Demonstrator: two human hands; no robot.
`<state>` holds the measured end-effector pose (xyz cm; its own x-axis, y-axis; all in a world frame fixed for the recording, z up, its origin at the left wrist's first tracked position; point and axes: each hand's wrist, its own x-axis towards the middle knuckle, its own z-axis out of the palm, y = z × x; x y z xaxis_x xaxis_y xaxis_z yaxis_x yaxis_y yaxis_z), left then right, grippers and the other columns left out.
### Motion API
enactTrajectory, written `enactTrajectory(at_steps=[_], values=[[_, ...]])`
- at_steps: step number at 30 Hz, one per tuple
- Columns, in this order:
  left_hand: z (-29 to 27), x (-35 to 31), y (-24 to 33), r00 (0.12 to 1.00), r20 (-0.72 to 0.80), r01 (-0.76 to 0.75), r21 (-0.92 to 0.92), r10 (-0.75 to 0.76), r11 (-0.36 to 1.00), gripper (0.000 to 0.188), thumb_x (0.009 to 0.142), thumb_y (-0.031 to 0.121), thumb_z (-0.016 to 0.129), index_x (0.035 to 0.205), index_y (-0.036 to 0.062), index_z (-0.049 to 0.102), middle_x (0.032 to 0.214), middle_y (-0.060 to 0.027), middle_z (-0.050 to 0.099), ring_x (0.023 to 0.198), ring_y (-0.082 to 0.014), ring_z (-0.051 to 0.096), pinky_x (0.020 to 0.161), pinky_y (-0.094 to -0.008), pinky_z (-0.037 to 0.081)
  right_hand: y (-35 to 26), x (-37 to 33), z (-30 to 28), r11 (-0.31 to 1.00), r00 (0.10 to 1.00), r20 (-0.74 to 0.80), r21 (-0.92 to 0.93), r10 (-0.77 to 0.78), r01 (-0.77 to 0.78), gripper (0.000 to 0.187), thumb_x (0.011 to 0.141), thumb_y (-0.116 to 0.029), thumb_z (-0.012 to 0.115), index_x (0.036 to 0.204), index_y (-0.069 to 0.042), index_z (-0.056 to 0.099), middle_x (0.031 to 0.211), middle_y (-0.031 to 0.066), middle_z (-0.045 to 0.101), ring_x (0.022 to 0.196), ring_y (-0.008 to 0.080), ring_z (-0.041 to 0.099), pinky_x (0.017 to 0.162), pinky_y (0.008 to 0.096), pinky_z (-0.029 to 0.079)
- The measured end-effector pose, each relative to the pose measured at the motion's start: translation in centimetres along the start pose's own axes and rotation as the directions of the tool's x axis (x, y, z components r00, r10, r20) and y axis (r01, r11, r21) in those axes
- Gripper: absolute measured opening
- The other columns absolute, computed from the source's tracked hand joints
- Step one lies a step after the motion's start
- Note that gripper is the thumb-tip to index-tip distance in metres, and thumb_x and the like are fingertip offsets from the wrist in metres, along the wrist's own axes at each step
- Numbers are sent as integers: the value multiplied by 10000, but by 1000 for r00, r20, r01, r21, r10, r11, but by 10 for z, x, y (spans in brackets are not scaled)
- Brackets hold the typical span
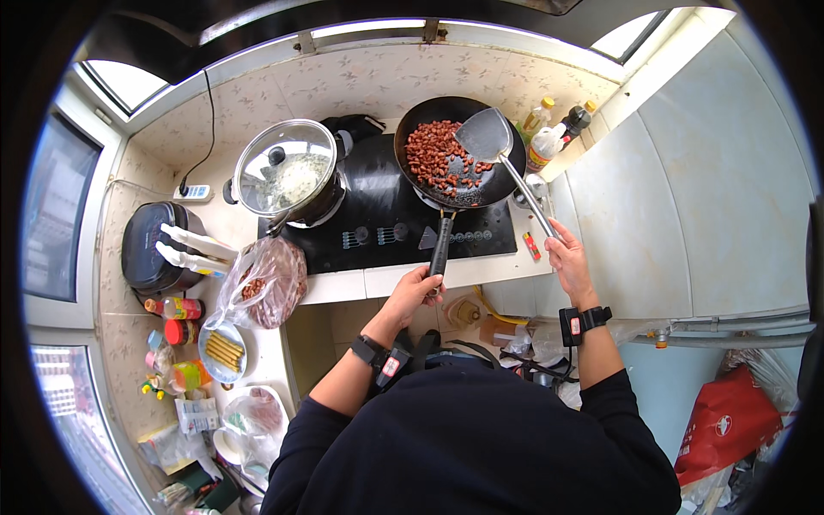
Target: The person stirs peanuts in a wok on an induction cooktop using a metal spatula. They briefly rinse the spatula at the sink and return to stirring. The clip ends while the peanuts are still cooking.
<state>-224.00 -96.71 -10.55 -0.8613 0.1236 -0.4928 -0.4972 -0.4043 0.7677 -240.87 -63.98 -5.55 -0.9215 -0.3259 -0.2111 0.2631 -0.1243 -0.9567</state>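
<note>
Black wok: on the right burner of the black hob, shallow pan holding reddish-brown peanuts, spread over its left and middle floor.
Left hand: left hand wrapped tight around the black wok handle, at the counter's front edge.
Right hand: right hand clamped on the end of the metal spatula; long shaft runs up-left, blade held above the wok's right half, tilted, apparently clear of the peanuts.
Wrists: dark strap bands on both.
Lidded pot: left burner, glass lid on, pale contents under it, just beside the wok.
Bottles: oil and sauce bottles at the wok's right rim, near the spatula blade.
Plastic bag: clear bag of more peanuts on the counter left of the hob.
Plate: small blue plate with yellow sticks below the bag.
Risk, spill: a hard push with the blade likely flicks peanuts over the low rim onto the hob.
Risk, tip: the handle overhangs the counter; a downward pull could tilt the wok.
Risk, knock: a wide swing of the shaft could strike the bottles.
Risk, scorch: nuts left unstirred probably burn.
</note>
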Motion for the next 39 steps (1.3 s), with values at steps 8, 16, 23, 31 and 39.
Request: enactTrajectory(at_steps=[8,16,23,31,39], values=[[-2,-4,-2,1000,-9,7,10,-7,1000,211,1061,250,589,1179,80,630,940,-8,688,743,-70,632,673,-219,469,-2,0,17,998,1000,17,57,-6,5,415,1040,-80,592,1450,-34,547,856,18,652,529,8,406,454,154,315],[-6,-42,-8,954,-267,-95,162,137,982,378,1043,221,599,1369,29,611,1148,-16,664,988,-97,591,785,-251,480,-8,-24,86,997,982,178,20,-70,68,433,1130,-267,436,1499,-44,474,859,47,617,512,28,393,460,166,327],[24,-171,-26,874,-377,-298,81,306,951,403,1045,248,619,1393,44,609,1183,0,664,1054,-91,579,869,-261,472,-4,-96,202,982,825,561,-104,-72,157,424,1128,-212,391,1526,-74,439,850,19,592,541,27,407,486,167,320],[66,-376,-128,466,-716,-765,-31,520,643,360,1090,290,557,1354,46,579,1060,15,631,932,-81,589,855,-277,510,71,-298,357,972,185,982,-89,48,219,593,1069,-114,371,1634,-73,196,947,25,609,630,35,398,554,195,320],[147,-588,-310,-235,-939,-880,316,252,354,396,1064,188,590,1440,67,558,1042,28,638,820,-59,573,727,-242,504,148,-576,410,987,-492,857,-101,151,127,716,1047,-51,382,1663,-106,20,1100,7,599,716,39,434,603,199,378]])
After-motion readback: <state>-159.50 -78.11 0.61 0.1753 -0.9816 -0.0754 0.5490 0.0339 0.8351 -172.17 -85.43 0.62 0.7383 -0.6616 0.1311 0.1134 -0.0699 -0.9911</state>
